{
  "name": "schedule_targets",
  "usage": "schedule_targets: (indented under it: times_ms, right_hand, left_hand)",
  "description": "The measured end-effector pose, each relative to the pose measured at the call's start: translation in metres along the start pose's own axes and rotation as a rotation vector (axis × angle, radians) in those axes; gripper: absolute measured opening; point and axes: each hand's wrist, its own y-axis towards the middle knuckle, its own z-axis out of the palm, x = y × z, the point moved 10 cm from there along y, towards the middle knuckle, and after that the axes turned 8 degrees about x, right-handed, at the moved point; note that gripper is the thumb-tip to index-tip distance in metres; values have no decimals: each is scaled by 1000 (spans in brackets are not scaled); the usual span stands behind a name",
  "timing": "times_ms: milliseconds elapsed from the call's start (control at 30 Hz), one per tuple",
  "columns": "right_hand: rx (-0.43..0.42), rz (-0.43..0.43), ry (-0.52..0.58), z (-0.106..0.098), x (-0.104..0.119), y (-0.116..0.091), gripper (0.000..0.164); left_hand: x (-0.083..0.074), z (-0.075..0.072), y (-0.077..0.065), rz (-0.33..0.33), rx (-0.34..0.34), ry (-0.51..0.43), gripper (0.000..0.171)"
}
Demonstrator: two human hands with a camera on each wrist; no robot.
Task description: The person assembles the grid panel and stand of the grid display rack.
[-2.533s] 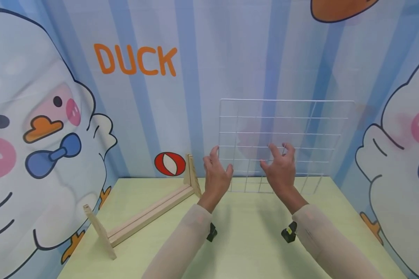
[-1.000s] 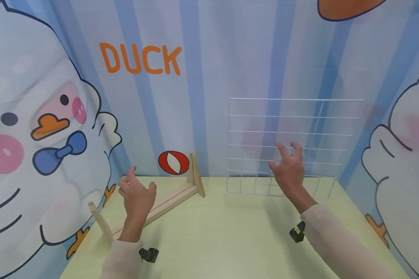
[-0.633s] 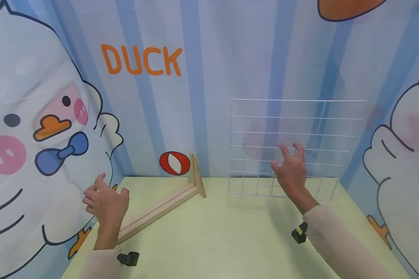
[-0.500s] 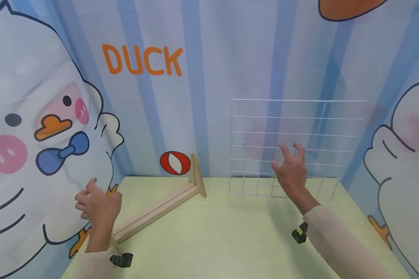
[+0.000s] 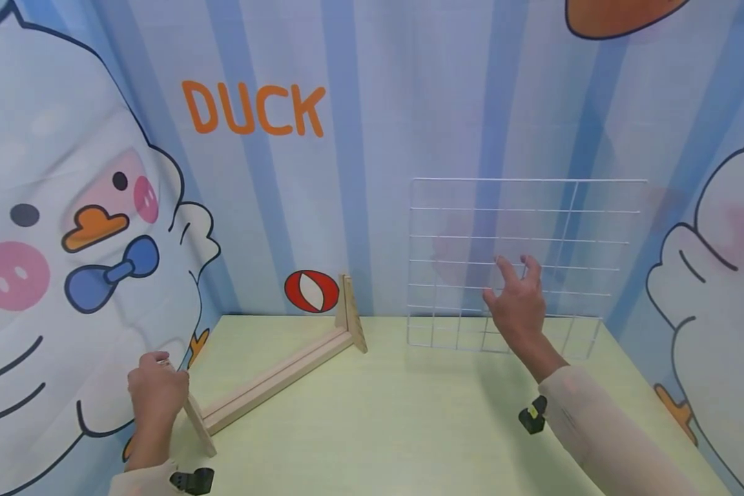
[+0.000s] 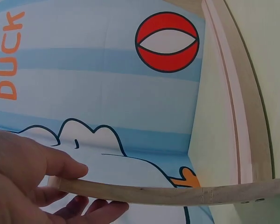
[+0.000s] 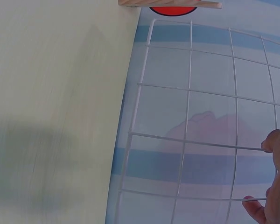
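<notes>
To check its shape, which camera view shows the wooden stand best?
The head view: nearly the whole wooden stand shows, both end panels included; the left hand covers one's top. The left wrist view shows that panel and the rail closer, cropped; the right wrist view, only a fragment.

Room to pass btwn wooden stand (image 5: 279, 379) & wire grid (image 7: 185, 140) over tbl (image 5: 397, 413); curtain (image 5: 403, 124) blocks way at back.
</notes>
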Motion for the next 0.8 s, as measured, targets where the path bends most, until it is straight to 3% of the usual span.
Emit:
schedule_targets:
  times_ms: [333, 500, 800]
  right_hand:
    - [-1, 0, 2, 0, -3, 0, 53]
    - [-1, 2, -2, 1, -4, 1, 53]
    - [-20, -5, 11, -1, -2, 0, 57]
  left_hand:
    - [11, 0, 4, -22, 71, 7, 61]
    - [11, 1, 6, -34, 93, 18, 61]
    - [7, 5, 9, 1, 110, 18, 61]
